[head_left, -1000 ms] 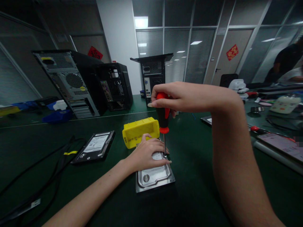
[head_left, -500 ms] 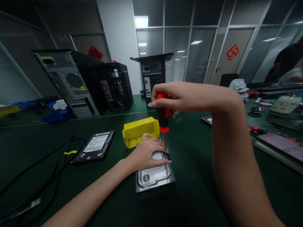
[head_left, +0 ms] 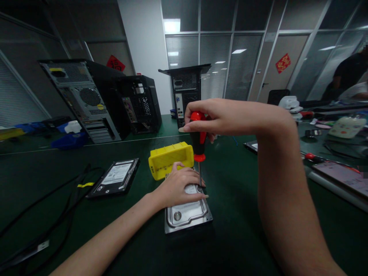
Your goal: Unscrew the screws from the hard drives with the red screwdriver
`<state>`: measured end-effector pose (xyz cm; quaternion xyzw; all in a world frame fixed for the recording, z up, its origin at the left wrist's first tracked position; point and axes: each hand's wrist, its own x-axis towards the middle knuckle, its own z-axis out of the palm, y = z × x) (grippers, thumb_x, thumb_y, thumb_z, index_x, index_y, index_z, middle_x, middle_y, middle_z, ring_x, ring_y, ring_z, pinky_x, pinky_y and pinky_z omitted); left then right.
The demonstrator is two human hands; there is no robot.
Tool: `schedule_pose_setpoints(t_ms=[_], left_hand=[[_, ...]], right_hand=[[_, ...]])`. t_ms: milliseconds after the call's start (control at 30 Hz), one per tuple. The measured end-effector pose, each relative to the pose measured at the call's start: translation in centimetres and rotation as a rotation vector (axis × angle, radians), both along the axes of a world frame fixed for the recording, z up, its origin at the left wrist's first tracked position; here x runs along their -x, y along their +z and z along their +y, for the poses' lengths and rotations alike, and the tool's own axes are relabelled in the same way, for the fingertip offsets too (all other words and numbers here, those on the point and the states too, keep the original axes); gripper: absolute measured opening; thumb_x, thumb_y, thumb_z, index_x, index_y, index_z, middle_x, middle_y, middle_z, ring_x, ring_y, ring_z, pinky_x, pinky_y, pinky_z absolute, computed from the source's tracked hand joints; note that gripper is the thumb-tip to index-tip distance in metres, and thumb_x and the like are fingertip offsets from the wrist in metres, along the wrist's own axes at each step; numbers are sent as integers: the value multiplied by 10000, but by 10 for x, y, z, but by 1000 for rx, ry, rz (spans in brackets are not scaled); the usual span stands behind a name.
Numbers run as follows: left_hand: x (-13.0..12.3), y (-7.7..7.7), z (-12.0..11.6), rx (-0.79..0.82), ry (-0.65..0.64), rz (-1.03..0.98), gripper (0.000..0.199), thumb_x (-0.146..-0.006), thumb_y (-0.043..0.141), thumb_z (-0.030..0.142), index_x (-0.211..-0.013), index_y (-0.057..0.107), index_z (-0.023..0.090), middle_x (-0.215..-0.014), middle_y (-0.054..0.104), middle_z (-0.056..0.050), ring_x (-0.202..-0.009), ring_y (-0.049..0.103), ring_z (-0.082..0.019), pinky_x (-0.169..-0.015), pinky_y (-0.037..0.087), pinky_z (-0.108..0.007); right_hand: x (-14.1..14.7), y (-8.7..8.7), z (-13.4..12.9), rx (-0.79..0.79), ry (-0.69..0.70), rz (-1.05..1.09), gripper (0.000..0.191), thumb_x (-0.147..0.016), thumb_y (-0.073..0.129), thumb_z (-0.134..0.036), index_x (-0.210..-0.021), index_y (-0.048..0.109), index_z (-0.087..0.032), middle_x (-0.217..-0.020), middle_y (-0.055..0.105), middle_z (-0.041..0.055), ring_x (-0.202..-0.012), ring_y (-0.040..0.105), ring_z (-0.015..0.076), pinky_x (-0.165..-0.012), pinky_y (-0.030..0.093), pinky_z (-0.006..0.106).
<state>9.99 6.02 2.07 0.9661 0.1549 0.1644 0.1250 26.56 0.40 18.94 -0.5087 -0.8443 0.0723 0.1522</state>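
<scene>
In front of me a silver hard drive [head_left: 188, 216] lies on the green table. My left hand [head_left: 179, 188] lies across its upper part, fingers along the far side and thumb over the right part, holding it down. A red and black screwdriver [head_left: 198, 142] stands upright with its tip on the drive's right edge, close to my left fingertips; the screw under it is hidden. My right hand [head_left: 202, 119] is closed around the handle from above, wrist bent. Just behind the drive a yellow bin [head_left: 171, 155] is tipped toward me, with several small screws inside.
Another hard drive [head_left: 118, 176] lies to the left, near black cables [head_left: 69, 203]. Computer cases [head_left: 100, 99] stand at the back. On the right are a partly hidden drive [head_left: 253, 146], a phone-like screen [head_left: 342, 178] and another screwdriver [head_left: 312, 156]. A person [head_left: 349, 73] is at far right.
My right fingers have shifted slightly on the screwdriver handle, baring a bit more of its red top. The left hand and the drive have stayed put.
</scene>
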Motion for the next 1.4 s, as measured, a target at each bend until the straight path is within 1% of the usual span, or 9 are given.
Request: schedule_pose_setpoints(t_ms=[333, 500, 600, 733, 833, 967, 1167, 1300, 1400], left_hand=[[0, 1, 0, -6, -9, 4, 304, -848, 539, 507, -994, 651, 265, -1062, 669, -14, -1048, 559, -208, -941, 228, -398], [0, 0, 0, 2, -7, -3, 301, -844, 551, 499, -999, 649, 259, -1068, 667, -17, -1058, 554, -208, -952, 219, -395], [0, 0, -1, 1, -3, -7, 295, -837, 564, 494, -987, 653, 256, -1069, 668, -18, -1061, 554, -211, -955, 210, -396], [0, 0, 0, -5, -5, -6, 287, -837, 566, 495, -977, 654, 261, -1056, 671, -4, -1047, 560, -199, -944, 212, -385], [0, 0, 0, -8, -6, -3, 288, -841, 559, 496, -981, 651, 261, -1056, 668, -5, -1040, 563, -195, -942, 214, -382], [0, 0, 0, -8, -6, 2, 292, -839, 565, 489, -988, 649, 253, -1062, 665, -12, -1063, 553, -198, -943, 222, -378], [0, -1, 0, -4, -9, 0, 289, -841, 562, 488, -993, 649, 258, -1066, 666, -13, -1065, 553, -203, -955, 218, -387], [-1, -1, 0, -4, -7, -4, 299, -841, 557, 496, -989, 652, 253, -1064, 666, -15, -1061, 555, -199, -958, 218, -386], [-1, -1, 0, -1, -7, -5, 302, -841, 556, 498, -987, 653, 253, -1060, 668, -16, -1060, 555, -204, -949, 224, -387]], right_hand=[[1, 0, -2, 9, -15, -29, 278, -867, 454, -408, -1027, 478, -181, -884, 607, 32, -572, 533, 72, -474, 385, 177], [1, -1, 4, -17, 14, -18, 370, -814, 510, -511, -925, 533, -159, -861, 601, 28, -601, 548, 79, -485, 389, 177], [3, -1, 5, -4, 2, 3, 439, -827, 444, -573, -891, 545, -150, -813, 598, 28, -588, 545, 82, -481, 393, 181], [6, 0, 2, 61, -23, 65, 381, -921, 311, -444, -976, 544, -147, -916, 608, 50, -620, 552, 76, -508, 406, 173], [5, 1, 1, 59, 1, 61, 327, -926, 325, -392, -1051, 528, -168, -942, 607, 43, -598, 544, 67, -507, 400, 170], [2, -1, 7, 3, -37, 28, 343, -906, 367, -450, -1149, 477, -235, -946, 603, 25, -534, 526, 59, -483, 380, 182], [3, -3, 11, -16, -98, 3, 535, -861, 315, -617, -978, 567, -159, -842, 596, 52, -542, 511, 84, -500, 372, 215], [3, -1, 5, 13, -112, 40, 518, -920, 200, -520, -1073, 553, -174, -967, 593, 66, -578, 517, 95, -522, 381, 231], [3, 0, 4, 27, -73, 36, 404, -932, 248, -395, -1074, 559, -178, -1025, 588, 62, -661, 539, 108, -534, 389, 214]])
